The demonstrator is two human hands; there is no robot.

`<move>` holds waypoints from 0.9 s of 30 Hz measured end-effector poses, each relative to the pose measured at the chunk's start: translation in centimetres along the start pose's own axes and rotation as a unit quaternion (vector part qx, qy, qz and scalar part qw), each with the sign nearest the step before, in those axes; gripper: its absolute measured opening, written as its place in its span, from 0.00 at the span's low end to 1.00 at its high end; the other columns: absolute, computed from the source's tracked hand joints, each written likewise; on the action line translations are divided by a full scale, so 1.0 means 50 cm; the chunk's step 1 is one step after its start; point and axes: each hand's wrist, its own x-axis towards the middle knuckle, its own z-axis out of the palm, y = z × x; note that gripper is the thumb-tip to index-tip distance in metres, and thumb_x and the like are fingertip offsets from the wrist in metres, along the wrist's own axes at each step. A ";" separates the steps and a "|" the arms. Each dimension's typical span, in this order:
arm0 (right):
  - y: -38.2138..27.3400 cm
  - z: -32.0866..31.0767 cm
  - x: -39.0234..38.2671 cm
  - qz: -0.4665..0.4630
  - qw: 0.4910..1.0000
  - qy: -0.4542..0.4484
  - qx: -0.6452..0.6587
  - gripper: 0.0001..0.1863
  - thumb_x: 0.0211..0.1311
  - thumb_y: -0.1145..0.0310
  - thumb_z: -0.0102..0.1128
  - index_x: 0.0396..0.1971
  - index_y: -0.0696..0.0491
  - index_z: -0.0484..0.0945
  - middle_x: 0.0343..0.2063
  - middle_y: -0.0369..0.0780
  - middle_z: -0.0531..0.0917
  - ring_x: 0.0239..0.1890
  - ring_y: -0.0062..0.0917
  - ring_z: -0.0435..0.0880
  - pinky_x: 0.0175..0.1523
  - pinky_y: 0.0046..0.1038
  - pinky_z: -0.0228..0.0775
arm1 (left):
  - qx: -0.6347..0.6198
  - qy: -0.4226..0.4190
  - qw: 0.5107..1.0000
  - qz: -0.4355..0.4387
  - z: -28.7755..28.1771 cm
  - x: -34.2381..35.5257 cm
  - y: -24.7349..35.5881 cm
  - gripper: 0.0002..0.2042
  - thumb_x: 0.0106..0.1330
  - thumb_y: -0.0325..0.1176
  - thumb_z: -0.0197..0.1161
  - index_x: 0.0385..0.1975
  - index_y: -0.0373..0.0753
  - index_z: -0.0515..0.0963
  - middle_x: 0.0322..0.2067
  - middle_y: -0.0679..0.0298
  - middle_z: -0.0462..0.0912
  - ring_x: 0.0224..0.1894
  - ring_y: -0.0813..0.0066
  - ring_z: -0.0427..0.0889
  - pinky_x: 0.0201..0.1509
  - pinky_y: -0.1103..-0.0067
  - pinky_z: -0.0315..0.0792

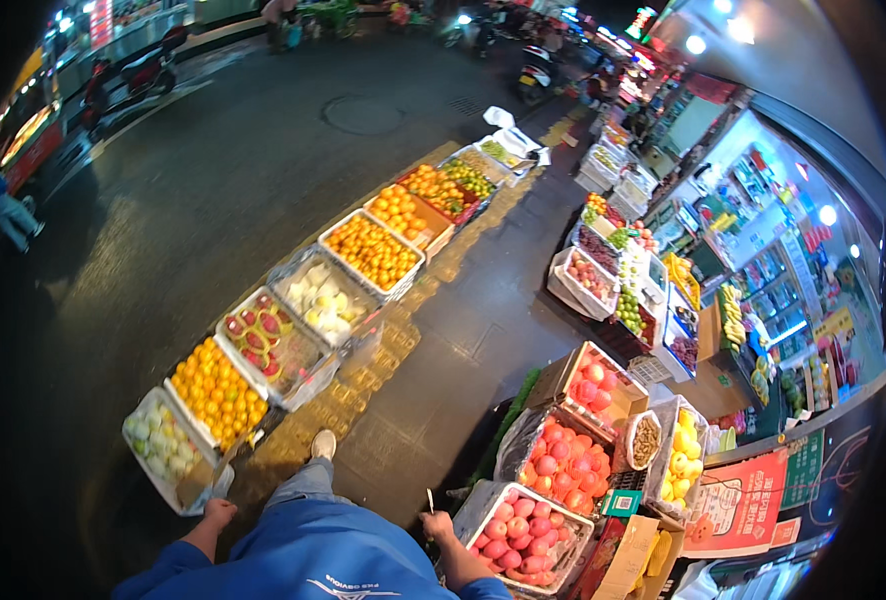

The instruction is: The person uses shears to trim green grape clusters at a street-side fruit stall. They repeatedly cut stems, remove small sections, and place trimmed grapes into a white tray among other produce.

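Note:
At the bottom left my left hand [219, 513] hangs with fingers curled, beside a tray of pale green-white fruit [160, 437]; whether it holds anything is unclear. My right hand [435, 520] is closed on a thin white stick [430, 500], beside a tray of pink apples [515, 530]. Above that tray lie red fruit [567, 460], a sack of small brown items [643, 442] and yellow fruit [683, 450]. A tray of orange fruit [210, 390] stands just ahead of my left hand. My foot [323, 445] is on the walkway between the rows.
A row of crates with oranges [371, 254] and other fruit borders the road [163, 250]. More crates [591, 275] front a lit shop [783, 290] on the right. A person [11, 210] is at the far left; scooters [535, 75] and people stand farther off.

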 end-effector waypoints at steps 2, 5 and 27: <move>-0.017 -0.040 -0.026 0.076 0.995 0.047 0.046 0.24 0.59 0.50 0.60 0.34 0.61 0.85 0.32 0.56 0.86 0.39 0.53 0.86 0.46 0.42 0.78 | 0.055 -0.009 0.998 0.014 0.005 0.083 0.109 0.10 0.52 0.39 0.72 0.29 0.39 0.89 0.28 0.59 0.89 0.30 0.66 0.87 0.40 0.69 0.80; -0.115 -0.158 -0.013 0.059 0.967 0.140 0.206 0.16 0.58 0.60 0.64 0.19 0.57 0.80 0.13 0.39 0.79 0.15 0.28 0.79 0.24 0.32 0.70 | 0.198 -0.007 0.964 0.179 0.034 0.199 0.349 0.15 0.54 0.46 0.70 0.32 0.42 0.89 0.34 0.59 0.89 0.38 0.63 0.87 0.46 0.67 0.80; -0.618 -1.108 0.483 -0.088 0.926 0.186 0.317 0.13 0.64 0.64 0.65 0.39 0.59 0.86 0.21 0.33 0.81 0.23 0.14 0.76 0.31 0.22 0.70 | 0.042 -0.171 0.914 0.365 0.636 0.120 1.821 0.12 0.60 0.38 0.71 0.37 0.37 0.87 0.32 0.60 0.89 0.35 0.73 0.88 0.42 0.76 0.79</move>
